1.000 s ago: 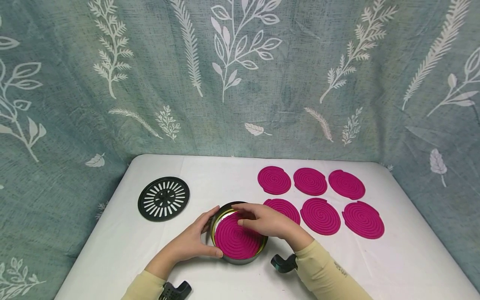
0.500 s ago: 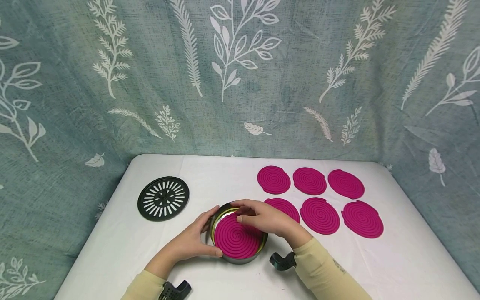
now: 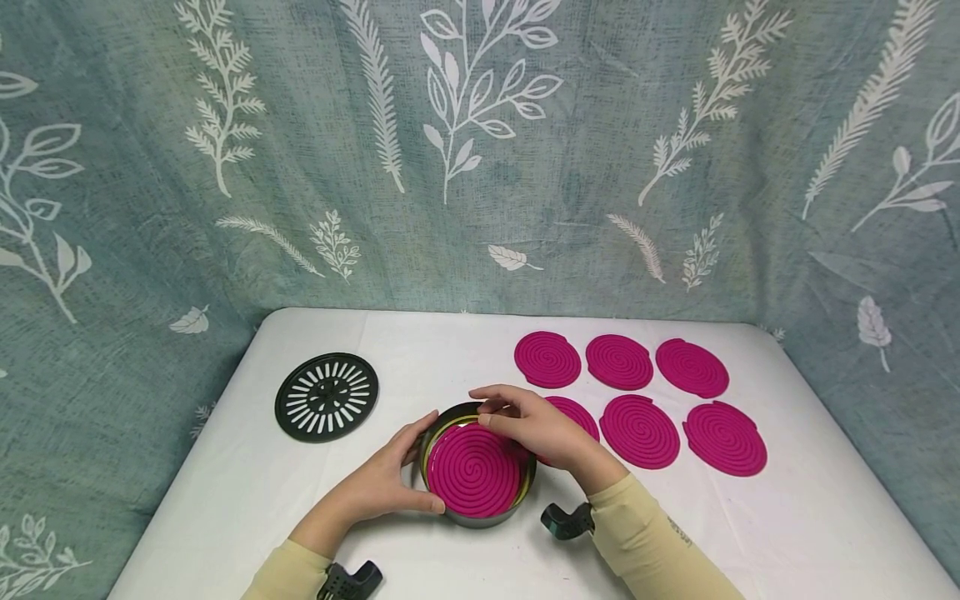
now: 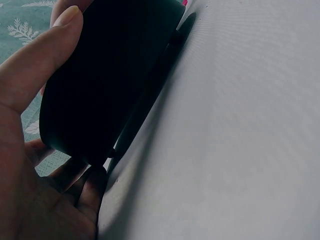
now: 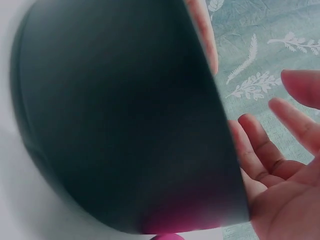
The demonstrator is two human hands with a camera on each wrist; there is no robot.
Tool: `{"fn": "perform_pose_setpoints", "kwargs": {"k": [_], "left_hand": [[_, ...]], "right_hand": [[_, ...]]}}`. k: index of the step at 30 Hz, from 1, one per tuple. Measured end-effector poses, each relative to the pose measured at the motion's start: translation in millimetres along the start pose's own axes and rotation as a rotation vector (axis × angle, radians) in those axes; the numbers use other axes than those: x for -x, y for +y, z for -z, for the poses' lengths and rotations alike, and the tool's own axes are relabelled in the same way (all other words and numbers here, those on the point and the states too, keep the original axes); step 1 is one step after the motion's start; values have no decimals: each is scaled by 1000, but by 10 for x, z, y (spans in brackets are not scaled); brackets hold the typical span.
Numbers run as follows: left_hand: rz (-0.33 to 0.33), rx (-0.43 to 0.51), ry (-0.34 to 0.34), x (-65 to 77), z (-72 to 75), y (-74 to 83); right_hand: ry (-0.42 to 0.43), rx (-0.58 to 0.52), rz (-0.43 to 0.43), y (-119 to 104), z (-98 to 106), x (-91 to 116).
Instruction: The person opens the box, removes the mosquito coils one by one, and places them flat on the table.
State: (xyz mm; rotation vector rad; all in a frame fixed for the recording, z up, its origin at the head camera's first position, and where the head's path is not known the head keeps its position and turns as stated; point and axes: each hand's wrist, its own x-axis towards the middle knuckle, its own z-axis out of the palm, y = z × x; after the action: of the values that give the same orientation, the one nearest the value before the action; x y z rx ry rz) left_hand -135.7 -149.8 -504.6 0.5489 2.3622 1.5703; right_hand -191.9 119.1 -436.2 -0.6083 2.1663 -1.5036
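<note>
A round dark mosquito coil holder (image 3: 483, 522) with a yellow inner rim stands on the table before me. Inside it lies a pink mosquito coil (image 3: 476, 477), its spiral facing up. My left hand (image 3: 386, 483) grips the holder from the left, thumb at the near side and fingers round the far left side. In the left wrist view the holder's wall (image 4: 105, 75) sits between thumb and fingers. Over the far right rim hovers my right hand (image 3: 536, 429), fingers loosely bent. The right wrist view shows its thumb (image 5: 302, 89) apart from the fingers, with nothing between them.
Several pink mosquito coils (image 3: 641, 432) lie in two rows on the right of the white table (image 3: 225, 517). One coil (image 3: 577, 412) is partly hidden behind my right hand. A black slotted lid (image 3: 327, 397) lies at the left. A patterned cloth (image 3: 420, 258) hangs behind.
My right hand has moved up and back off the pink coil, toward the far right rim of the holder. More of the coil shows. The left hand has kept its place.
</note>
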Motion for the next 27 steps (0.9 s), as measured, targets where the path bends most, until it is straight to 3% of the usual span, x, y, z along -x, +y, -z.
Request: {"fn": "perform_pose_setpoints", "kwargs": {"k": [6,14,27], "left_hand": [[-8,23,2,0,-5,-9],[1,0,-2,4,5,13],[12,-9,-2,7,0,15]], "right_hand": [[-32,-111,2,15,3,-17],[4,-105,-11,9,17,-15],[-62,-192,-51,23,41,4]]}}
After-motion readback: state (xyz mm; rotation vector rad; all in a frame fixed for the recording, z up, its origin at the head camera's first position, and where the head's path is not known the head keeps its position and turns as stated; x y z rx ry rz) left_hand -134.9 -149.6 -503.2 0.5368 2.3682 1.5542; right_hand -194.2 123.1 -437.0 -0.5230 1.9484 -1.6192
